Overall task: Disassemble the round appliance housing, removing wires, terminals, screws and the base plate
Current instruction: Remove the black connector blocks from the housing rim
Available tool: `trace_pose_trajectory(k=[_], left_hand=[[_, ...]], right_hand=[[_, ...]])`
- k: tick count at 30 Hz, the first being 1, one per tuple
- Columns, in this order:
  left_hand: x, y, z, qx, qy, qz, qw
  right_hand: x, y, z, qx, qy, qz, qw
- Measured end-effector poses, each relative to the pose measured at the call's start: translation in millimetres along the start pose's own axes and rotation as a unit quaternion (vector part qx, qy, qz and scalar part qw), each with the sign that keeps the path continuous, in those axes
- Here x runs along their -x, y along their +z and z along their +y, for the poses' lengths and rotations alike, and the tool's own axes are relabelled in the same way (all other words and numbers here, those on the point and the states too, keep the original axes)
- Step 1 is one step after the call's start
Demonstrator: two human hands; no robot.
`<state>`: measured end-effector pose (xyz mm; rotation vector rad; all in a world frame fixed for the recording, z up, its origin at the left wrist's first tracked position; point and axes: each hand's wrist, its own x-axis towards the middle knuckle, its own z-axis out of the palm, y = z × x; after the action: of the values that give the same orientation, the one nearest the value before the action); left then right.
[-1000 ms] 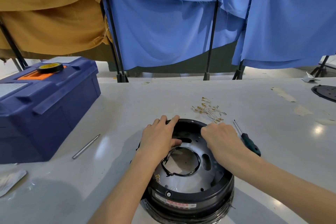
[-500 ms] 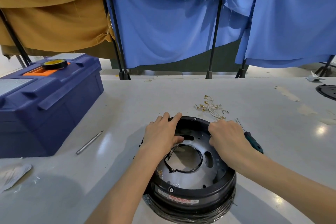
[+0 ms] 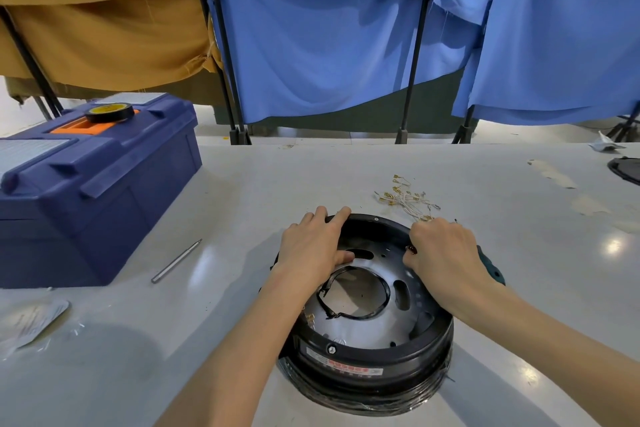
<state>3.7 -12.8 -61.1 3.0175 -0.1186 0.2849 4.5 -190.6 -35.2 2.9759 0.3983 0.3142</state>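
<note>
White tabletop point(image 3: 242, 191), blue drapes point(image 3: 311, 45) behind: the round housing point(image 3: 349, 362) sits lower centre.
Flat-fingered, the left hand point(image 3: 313, 246) steadies its far rim; the right hand point(image 3: 446, 253) curls, pinching what looks like a small terminal point(image 3: 410, 249). Rigid and weighty, I'd judge: hold the rim.

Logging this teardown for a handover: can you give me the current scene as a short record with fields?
Workpiece: round black housing on the white table
Left hand: rests on the far-left rim, thumb inside
Right hand: fingers curled, pinching a small reddish part at the far-right inner rim
Removed: wires with brass terminals, lying beyond the housing
Tools: green-handled screwdriver, partly under the right hand; metal rod; blue toolbox at left
Rim screw: in place, near side
</note>
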Motion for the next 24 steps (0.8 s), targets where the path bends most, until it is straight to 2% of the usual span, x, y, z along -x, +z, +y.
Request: trace_pose_trajectory(k=[8, 12, 15, 19, 21, 24], left_hand=[[1.0, -1.4, 1.7, -0.009, 0.013, -0.001, 1.000], [4.6, -5.8, 4.9, -0.010, 0.035, -0.019, 0.999], [-1.0, -9.1, 23.3, -0.014, 0.134, 0.020, 0.991], [-17.4, -3.5, 58.2, -0.120, 0.296, 0.077, 0.944], [-18.6, 0.0, 62.7, -0.177, 0.332, 0.102, 0.921], [-19.9, 6.8, 58.0, -0.193, 0.380, 0.142, 0.893]], right_hand=[[4.5, 7.3, 3.0, -0.066, 0.036, 0.053, 0.996], [3.7, 8.9, 11.9, -0.169, 0.071, 0.054, 0.982], [4.9, 9.8, 20.0, -0.282, 0.090, 0.009, 0.955], [7.6, 14.0, 27.8, -0.399, 0.094, -0.043, 0.911], [10.3, 18.5, 30.7, -0.460, 0.103, -0.046, 0.881], [14.2, 23.8, 30.4, -0.509, 0.120, -0.038, 0.851]])
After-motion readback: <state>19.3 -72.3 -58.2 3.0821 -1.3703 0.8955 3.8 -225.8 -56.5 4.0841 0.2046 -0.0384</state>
